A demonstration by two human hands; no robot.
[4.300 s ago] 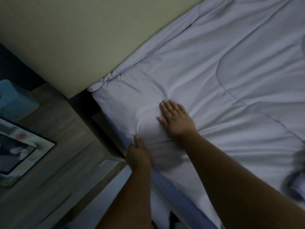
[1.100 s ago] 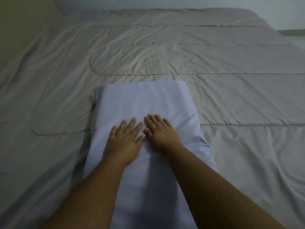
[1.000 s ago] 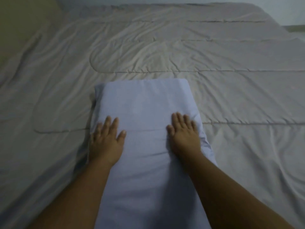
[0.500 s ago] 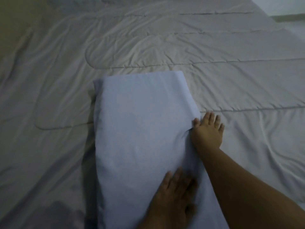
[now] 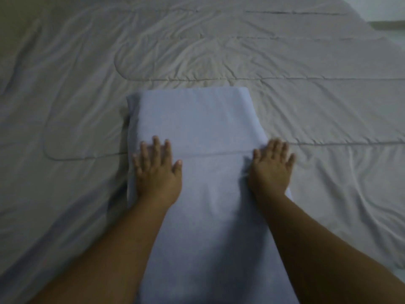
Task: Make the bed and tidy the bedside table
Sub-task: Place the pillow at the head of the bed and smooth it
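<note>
A pale blue pillow (image 5: 197, 119) lies lengthwise on the wrinkled grey quilt (image 5: 306, 95) that covers the bed. My left hand (image 5: 156, 172) rests flat on the pillow's left side, fingers spread. My right hand (image 5: 270, 170) lies flat at the pillow's right edge, partly on the quilt, fingers apart. Neither hand holds anything. Both forearms reach in from the bottom of the view. The bedside table is out of sight.
The quilt spreads wide on every side of the pillow, with stitched seams and creases. A strip of pale wall and floor (image 5: 385, 23) shows past the bed's far right corner. A yellowish headboard surface (image 5: 13, 9) is at the top left.
Half a second ago my left hand was low on the pillow near its right side; it now lies flat on the left side. My right hand stays at the right edge.
</note>
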